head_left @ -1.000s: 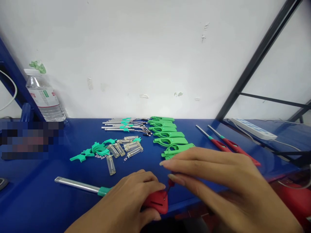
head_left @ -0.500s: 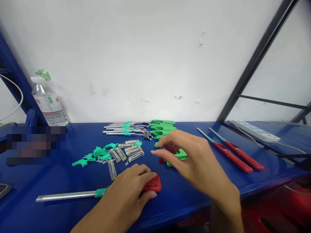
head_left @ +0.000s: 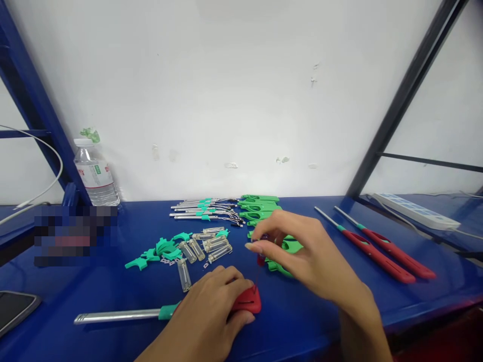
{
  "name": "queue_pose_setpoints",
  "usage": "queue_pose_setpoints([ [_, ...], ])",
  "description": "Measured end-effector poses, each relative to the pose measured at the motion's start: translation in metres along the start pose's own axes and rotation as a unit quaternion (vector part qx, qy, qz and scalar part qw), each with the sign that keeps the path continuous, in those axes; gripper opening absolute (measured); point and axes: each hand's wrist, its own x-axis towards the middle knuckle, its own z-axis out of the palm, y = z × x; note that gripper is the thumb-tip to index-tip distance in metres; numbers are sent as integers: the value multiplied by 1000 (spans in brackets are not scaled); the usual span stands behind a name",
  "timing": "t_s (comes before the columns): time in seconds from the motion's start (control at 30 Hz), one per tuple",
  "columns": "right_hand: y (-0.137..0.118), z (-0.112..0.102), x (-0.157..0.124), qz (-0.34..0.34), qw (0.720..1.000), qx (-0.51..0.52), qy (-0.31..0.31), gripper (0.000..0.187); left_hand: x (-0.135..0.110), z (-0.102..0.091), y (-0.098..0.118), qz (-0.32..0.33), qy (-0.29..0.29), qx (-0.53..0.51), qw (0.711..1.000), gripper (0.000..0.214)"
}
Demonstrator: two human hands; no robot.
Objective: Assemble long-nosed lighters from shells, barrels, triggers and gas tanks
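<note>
My left hand (head_left: pixel 211 311) is closed over the red handle of a long-nosed lighter (head_left: pixel 247 300), pressing it on the blue table. The lighter's metal tube (head_left: pixel 118 315) and green collar stick out to the left; much of its body is hidden under my palm. My right hand (head_left: pixel 302 256) pinches a small screwdriver (head_left: pixel 260 259) with a dark red handle. Its thin shaft points down and its tip meets the end of the red handle near a slot. Behind my right hand lie green lighter shells (head_left: pixel 260 207), partly covered by it.
Clear fuel tanks (head_left: pixel 217 245) and green triggers (head_left: pixel 166 249) lie beyond my left hand. Metal tubes with wires (head_left: pixel 204 216) are by the wall. Two red lighters (head_left: pixel 381 254) and a power strip (head_left: pixel 415 211) lie right; a water bottle (head_left: pixel 98 181) and a phone (head_left: pixel 17 309) left.
The whole scene has shifted right and slightly down as the camera turned. My left hand still holds the lighter, and my right hand still holds the screwdriver upright over it.
</note>
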Motion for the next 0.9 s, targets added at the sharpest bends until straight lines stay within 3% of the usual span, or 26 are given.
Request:
queue_pose_setpoints([
  [0.13,2,-2,0,-15,1000,-9,4,12,0,1,-1,-3,-2,-2,1000,37],
  [0.27,1,-4,-3,-12,999,39,-36,21,1,-2,1,-15,-13,-4,1000,35],
  [0.37,2,-2,-2,-23,998,37,-51,18,2,-4,5,-28,-21,3,999,37],
  [0.53,6,0,0,-18,1000,-7,-14,10,3,-7,10,-30,-25,14,999,38],
  [0.7,6,-3,-2,-44,998,43,-26,29,4,-4,7,-27,-31,37,998,38],
  [0.9,6,-3,0,-13,999,34,-20,10,5,2,-4,-9,-14,38,999,43],
])
